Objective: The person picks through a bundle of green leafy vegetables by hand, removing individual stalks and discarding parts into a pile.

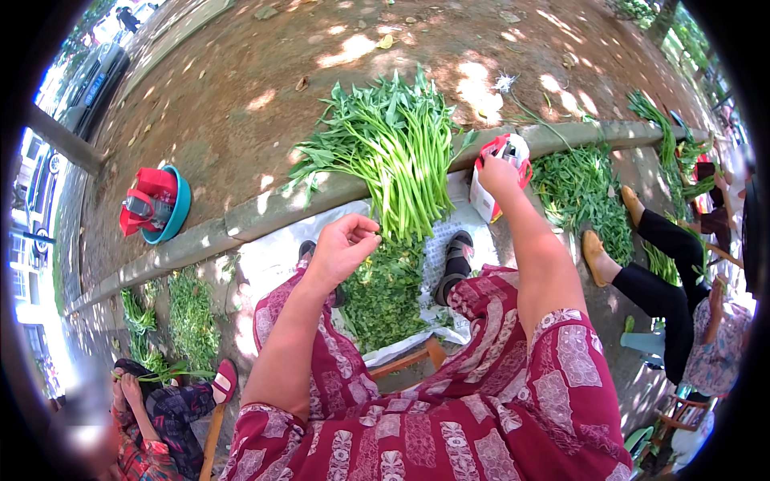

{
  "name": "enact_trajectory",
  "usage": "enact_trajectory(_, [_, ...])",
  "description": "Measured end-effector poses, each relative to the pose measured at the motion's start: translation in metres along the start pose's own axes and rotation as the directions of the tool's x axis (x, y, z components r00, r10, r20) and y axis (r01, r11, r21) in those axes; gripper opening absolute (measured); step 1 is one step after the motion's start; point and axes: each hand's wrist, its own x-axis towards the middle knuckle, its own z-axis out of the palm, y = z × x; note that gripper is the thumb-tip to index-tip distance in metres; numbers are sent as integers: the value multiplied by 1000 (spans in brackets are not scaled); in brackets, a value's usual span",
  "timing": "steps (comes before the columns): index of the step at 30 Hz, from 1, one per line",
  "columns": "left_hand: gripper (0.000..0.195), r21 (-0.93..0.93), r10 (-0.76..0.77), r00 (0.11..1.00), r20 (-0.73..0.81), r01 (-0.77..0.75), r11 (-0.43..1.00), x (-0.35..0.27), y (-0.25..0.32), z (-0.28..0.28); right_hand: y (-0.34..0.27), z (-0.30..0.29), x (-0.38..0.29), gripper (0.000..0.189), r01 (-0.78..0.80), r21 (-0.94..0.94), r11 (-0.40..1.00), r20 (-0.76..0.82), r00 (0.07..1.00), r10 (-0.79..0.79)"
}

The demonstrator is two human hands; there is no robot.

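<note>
A big bundle of green leafy stems, like water spinach [409, 162], lies across the stone curb, cut ends towards me. Just below and left of those ends is my left hand [349, 246], its thumb and fingertips close together; whether something small is between them I cannot tell. My right hand [498, 173] is at the top of a white and red bag [481, 201], right of the bundle; its fingers are partly hidden, with dark items in the bag's opening. Between my feet, a heap of picked leaves [385, 288] lies on a white printed sheet [448, 258].
The curb [289, 207] crosses before me. At left on the soil stands a teal basin [180, 204] with a red bag and a bottle. More greens [580, 186] lie at right near a seated person's shoes [594, 255]. Another person [150, 415] sits at lower left, handling stems.
</note>
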Motion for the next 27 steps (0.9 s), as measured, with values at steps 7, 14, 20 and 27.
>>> enact_trajectory(7, [21, -48, -21, 1000, 2, 21, 999, 8, -6, -3, -37, 1, 4, 21, 22, 25, 999, -105, 994, -20])
enact_trajectory(14, [51, 313, -105, 994, 14, 95, 945, 74, 8, -33, -39, 21, 32, 18, -52, 344, 937, 6, 999, 54])
enact_trajectory(20, [103, -143, -486, 863, -138, 468, 872, 157, -66, -37, -41, 80, 37, 56, -714, 667, 211, 676, 700, 230])
enact_trajectory(27, [110, -334, -444, 896, -16, 414, 847, 164, -90, 20, -31, 108, 38, 68, -668, 737, 102, 641, 739, 210])
